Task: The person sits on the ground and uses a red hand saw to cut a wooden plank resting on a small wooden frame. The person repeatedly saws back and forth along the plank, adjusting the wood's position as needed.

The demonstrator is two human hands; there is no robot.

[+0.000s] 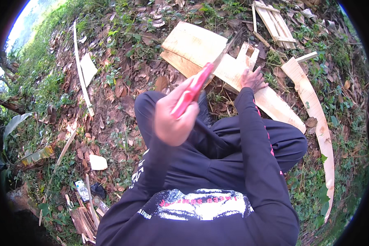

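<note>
My left hand (177, 117) is wrapped round the red handle of a hand saw (191, 92). Its blade points away to the upper right, over a pale wooden plank (270, 100); whether the teeth touch the wood I cannot tell. This plank runs diagonally in front of me, its near right end by my bent knee. My right hand (254, 80) rests on the plank with fingers spread, pressing it from above. Under the plank's far left part lies another board (179, 63). A small slotted wood piece (247, 55) sits just beyond my right hand.
A long curved wood strip (315, 112) lies on the right, and a slatted wooden piece (274, 24) at the far right. Leftward are a thin stick (80, 69), a pale offcut (88, 69), a white piece (98, 162) and a scrap pile (84, 219). Leaves and grass cover the ground.
</note>
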